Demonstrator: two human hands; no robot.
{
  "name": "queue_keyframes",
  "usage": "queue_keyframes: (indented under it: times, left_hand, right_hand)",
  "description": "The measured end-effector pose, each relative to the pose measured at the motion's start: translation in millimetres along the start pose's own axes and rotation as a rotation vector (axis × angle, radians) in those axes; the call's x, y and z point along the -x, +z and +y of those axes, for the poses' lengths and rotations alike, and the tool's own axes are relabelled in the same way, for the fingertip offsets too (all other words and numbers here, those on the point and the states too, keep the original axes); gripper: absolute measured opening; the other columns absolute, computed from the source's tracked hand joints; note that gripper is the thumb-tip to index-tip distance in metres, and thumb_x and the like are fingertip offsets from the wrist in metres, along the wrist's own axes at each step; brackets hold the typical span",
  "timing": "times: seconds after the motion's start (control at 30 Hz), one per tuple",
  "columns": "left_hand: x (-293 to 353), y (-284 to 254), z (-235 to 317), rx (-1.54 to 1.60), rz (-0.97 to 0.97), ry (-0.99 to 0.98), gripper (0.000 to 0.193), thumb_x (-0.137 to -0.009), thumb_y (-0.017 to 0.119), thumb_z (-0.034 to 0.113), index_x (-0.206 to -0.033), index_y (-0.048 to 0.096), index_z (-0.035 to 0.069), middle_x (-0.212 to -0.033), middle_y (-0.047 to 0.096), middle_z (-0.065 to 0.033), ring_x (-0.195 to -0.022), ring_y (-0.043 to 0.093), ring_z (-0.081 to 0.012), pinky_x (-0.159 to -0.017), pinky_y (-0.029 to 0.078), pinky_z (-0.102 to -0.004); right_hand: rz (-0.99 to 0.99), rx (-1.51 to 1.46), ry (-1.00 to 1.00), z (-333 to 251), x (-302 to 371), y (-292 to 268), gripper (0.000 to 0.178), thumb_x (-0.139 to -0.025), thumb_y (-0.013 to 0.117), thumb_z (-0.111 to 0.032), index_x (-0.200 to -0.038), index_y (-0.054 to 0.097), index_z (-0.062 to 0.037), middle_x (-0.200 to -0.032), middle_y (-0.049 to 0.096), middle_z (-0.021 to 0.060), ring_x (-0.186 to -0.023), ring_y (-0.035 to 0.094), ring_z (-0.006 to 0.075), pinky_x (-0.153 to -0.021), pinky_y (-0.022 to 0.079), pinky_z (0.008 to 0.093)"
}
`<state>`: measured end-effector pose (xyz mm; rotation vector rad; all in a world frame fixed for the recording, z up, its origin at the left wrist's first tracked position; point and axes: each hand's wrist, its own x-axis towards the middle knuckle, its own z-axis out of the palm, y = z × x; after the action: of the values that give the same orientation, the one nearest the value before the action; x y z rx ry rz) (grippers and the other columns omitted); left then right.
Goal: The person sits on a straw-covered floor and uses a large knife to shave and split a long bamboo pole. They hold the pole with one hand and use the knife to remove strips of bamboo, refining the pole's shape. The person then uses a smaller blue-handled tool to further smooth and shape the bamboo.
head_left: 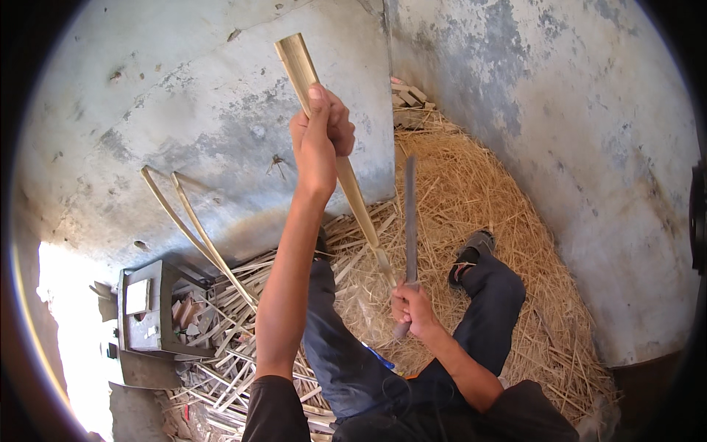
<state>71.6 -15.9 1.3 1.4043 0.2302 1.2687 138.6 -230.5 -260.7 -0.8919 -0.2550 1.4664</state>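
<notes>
My left hand (322, 132) is raised in front of the wall, its fingers wrapped round the upper part of a split bamboo strip (356, 195). The strip slants down to the right, and its lower end comes close to my right hand (414, 306). That hand grips the handle of a long straight knife (411, 214), its dark blade pointing up and away from me. Whether the strip touches the knife or the right hand, I cannot tell.
Shavings (471, 177) cover the floor at the right, and loose bamboo slats (228, 383) are piled at the left. Two bamboo strips (188, 214) lean on the wall. A grey box-like stand (147, 324) with broken pieces is at the left. My legs are spread below.
</notes>
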Motion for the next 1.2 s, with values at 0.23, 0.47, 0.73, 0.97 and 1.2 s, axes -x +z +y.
queue_keyframes:
  times: [0.23, 0.47, 0.73, 0.97, 1.2]
  left_hand:
    - [0, 6, 0, 0.026, 0.004, 0.002, 0.052, -0.11, 0.04, 0.054, -0.075, 0.036, 0.015, -0.061, 0.024, 0.0069, -0.05, 0.018, -0.0057, -0.045, 0.016, -0.0278]
    - [2, 0, 2, 0.043, 0.009, -0.001, 0.053, -0.11, 0.041, 0.055, -0.074, 0.034, 0.016, -0.06, 0.023, 0.0066, -0.05, 0.017, -0.0061, -0.045, 0.016, -0.0277]
    - [1, 15, -1, 0.042, -0.032, -0.012, 0.054, -0.109, 0.042, 0.055, -0.074, 0.034, 0.016, -0.061, 0.022, 0.0068, -0.05, 0.017, -0.0062, -0.045, 0.016, -0.0278]
    - [-3, 0, 1, 0.001, 0.051, -0.005, 0.053, -0.11, 0.041, 0.053, -0.074, 0.033, 0.015, -0.06, 0.022, 0.0067, -0.05, 0.017, -0.0066, -0.045, 0.017, -0.0284]
    - [0, 0, 1, 0.074, -0.048, -0.012, 0.053, -0.11, 0.043, 0.053, -0.073, 0.035, 0.015, -0.06, 0.025, 0.0064, -0.048, 0.021, -0.0057, -0.044, 0.018, -0.0271]
  right_hand:
    - [-0.029, 0.006, -0.068, 8, -3, 17, 0.017, -0.093, 0.06, -0.006, -0.083, 0.048, -0.012, -0.054, 0.041, -0.0028, -0.038, 0.036, 0.0081, -0.036, 0.029, 0.0268]
    - [-0.04, 0.002, 0.054, -25, 2, 29, 0.014, -0.092, 0.061, -0.002, -0.088, 0.05, -0.0103, -0.054, 0.041, -0.0028, -0.04, 0.037, 0.0066, -0.037, 0.031, 0.0269]
    - [0.019, 0.136, -0.286, -2, -5, 26, 0.015, -0.091, 0.061, -0.001, -0.087, 0.049, -0.0098, -0.054, 0.042, -0.0025, -0.039, 0.038, 0.0071, -0.036, 0.031, 0.0269]
    - [0.014, 0.108, 0.139, 15, -12, -6, 0.013, -0.091, 0.059, -0.002, -0.084, 0.05, -0.0091, -0.053, 0.042, -0.0025, -0.038, 0.037, 0.0078, -0.036, 0.03, 0.0273]
    - [-0.114, 0.102, -0.38, -44, 13, 47, 0.014, -0.09, 0.06, 0.001, -0.094, 0.05, -0.0081, -0.053, 0.04, -0.0025, -0.038, 0.035, 0.0071, -0.037, 0.031, 0.0273]
